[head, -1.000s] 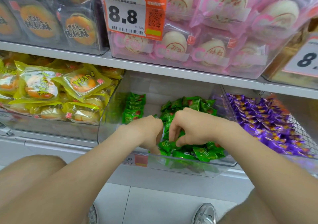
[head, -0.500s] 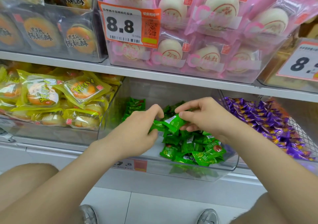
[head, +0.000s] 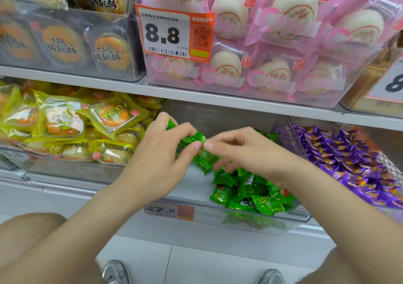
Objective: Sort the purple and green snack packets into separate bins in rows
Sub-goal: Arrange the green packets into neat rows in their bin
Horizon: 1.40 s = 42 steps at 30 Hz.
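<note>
A: What are the fingers (head: 197,146) doing?

B: Thumb and forefinger of the left hand (head: 161,166) pinch a green packet (head: 192,139), with more green wrappers bunched in that palm. The right hand (head: 246,152) meets it tip to tip, its fingers pressed on the same packet's right end, and a second green packet (head: 206,160) hangs just below.

A: And around the hands?

B: They hover over a clear bin (head: 272,222) on the lower shelf. A loose pile of green packets (head: 250,194) fills its near right part; the near left floor is bare. The next bin to the right holds the purple packets (head: 353,161), lying in rough rows.

A: What could go wrong?

B: I judge the hanging packet could slip, since the grip on it looks slight, and fall into the pile or out over the near wall. Slick wrappers also slide, so a laid row might skew when fingers let go.
</note>
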Motion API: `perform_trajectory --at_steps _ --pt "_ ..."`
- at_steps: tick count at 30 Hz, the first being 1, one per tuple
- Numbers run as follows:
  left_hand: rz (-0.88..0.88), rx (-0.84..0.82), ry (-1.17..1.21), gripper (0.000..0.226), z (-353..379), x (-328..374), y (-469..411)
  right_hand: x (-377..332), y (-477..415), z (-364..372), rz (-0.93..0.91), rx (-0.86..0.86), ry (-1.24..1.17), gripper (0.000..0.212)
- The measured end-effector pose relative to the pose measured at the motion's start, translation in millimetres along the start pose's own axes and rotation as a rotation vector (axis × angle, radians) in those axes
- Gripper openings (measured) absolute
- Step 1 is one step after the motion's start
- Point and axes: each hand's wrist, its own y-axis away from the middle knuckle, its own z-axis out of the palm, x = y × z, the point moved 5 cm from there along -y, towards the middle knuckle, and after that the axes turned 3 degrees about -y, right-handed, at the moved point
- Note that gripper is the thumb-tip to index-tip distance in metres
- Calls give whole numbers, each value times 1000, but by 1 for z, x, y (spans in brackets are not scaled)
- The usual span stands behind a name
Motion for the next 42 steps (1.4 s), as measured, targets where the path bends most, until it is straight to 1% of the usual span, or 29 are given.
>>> perform_trajectory --at_steps 1,2,4,6,8,10,11,13,15,17,22,24,28,30,37,42 --pt "-14 3 11 17 -3 -2 1 -6 0 1 -114 -16 35 23" --pt "-29 11 24 17 -6 -3 2 -10 -1 2 -189 -29 34 19" --pt "-48 36 36 17 -16 -4 5 -10 -7 2 -232 -19 46 16" --pt "-68 56 21 22 -24 -7 10 -3 -19 0 -211 35 157 15" --pt "-96 55 16 37 -31 -14 13 8 -31 2 -171 80 295 16" --pt "-72 66 -26 44 -37 -21 15 16 -42 9 -157 74 336 16" --pt "-45 76 -61 43 -39 -24 15 18 -47 14 -165 69 378 14" --pt "5 89 -135 43 -41 -29 16 22 -57 25 -191 73 545 14" --pt "26 109 -174 43 -42 -34 17 25 -68 40 -214 64 670 21" --pt "29 132 -186 41 -44 -38 19 32 -80 53 -220 55 705 27" --pt "17 128 -155 36 -43 -46 19 42 -102 72 -185 31 870 32" --pt "7 120 -152 34 -42 -47 20 42 -106 76 -188 55 932 32" --pt "-13 114 -149 34 -42 -47 19 38 -109 79 -223 128 970 19" --pt "-28 116 -148 35 -42 -48 19 38 -109 80 -242 141 973 16" --pt "-44 109 -156 33 -42 -48 20 38 -107 86 -291 145 1037 17" --pt "-47 110 -146 34 -41 -47 20 40 -107 84 -291 139 1024 26"
